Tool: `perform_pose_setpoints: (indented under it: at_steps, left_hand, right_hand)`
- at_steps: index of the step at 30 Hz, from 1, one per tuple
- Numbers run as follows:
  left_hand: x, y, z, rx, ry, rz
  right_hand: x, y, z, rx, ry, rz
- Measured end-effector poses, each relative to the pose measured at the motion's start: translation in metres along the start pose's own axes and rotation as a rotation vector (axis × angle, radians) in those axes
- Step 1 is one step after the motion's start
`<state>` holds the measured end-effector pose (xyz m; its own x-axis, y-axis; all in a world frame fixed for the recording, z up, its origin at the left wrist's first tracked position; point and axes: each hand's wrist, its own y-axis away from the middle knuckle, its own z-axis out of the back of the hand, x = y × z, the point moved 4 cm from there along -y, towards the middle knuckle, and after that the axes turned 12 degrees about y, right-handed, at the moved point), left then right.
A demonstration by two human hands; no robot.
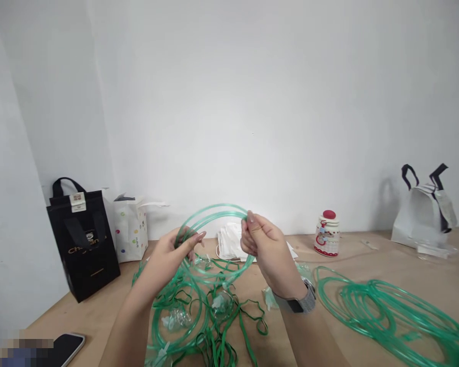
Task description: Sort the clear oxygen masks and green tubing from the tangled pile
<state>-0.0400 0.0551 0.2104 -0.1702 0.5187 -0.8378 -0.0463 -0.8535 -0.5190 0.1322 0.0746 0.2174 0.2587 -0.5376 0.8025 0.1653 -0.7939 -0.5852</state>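
Observation:
A loop of clear green plastic tubing is held up between both hands above the table. My right hand grips its right side with thumb and fingers closed, a watch on the wrist. My left hand has the loop's left side lying between thumb and fingers, lightly curled round it. Below lies a tangle of green elastic straps, more tubing and small clear plastic masks. A flat coil of green tubing rests on the table to the right.
A black bag and a white dotted bag stand at the left, a phone nearer. Behind the hands lie white face masks. A red-lidded jar and a white bag stand at the right by the wall.

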Motion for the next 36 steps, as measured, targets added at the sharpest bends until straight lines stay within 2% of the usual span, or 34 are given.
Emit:
perform_pose_setpoints:
  at_steps: [3,5,9,11,13,17,21,29,36]
  left_hand:
    - [0.007,-0.003,-0.003,0.059,0.229,0.026]
    - [0.008,-0.003,-0.008,0.104,0.481,0.061]
    - [-0.003,0.001,-0.014,0.152,1.030,0.100]
    - [-0.010,0.005,-0.013,0.188,1.211,0.124]
    - [-0.014,0.008,-0.009,0.193,1.293,0.133]
    - [-0.016,0.012,-0.002,0.199,1.187,0.131]
    - [-0.015,0.013,0.001,0.183,1.112,0.156]
    - [-0.019,0.015,0.010,0.093,1.106,0.210]
    - [-0.017,0.012,0.017,-0.099,0.865,0.188]
  right_hand:
    - [0.007,0.001,0.004,-0.133,-0.116,0.106]
    - [0.008,0.002,0.004,-0.171,-0.154,0.144]
    - [0.007,0.003,0.001,-0.152,-0.185,0.150]
    - [0.006,0.002,0.000,-0.109,-0.179,0.134]
    - [0.005,0.001,-0.001,-0.039,-0.144,0.098]
    - [0.002,-0.002,0.000,0.057,-0.030,0.028]
    - [-0.004,-0.004,0.000,0.065,0.018,-0.007]
    - [-0.019,-0.006,-0.007,0.107,0.094,-0.069]
    - [-0.031,-0.008,-0.010,0.185,0.157,-0.132]
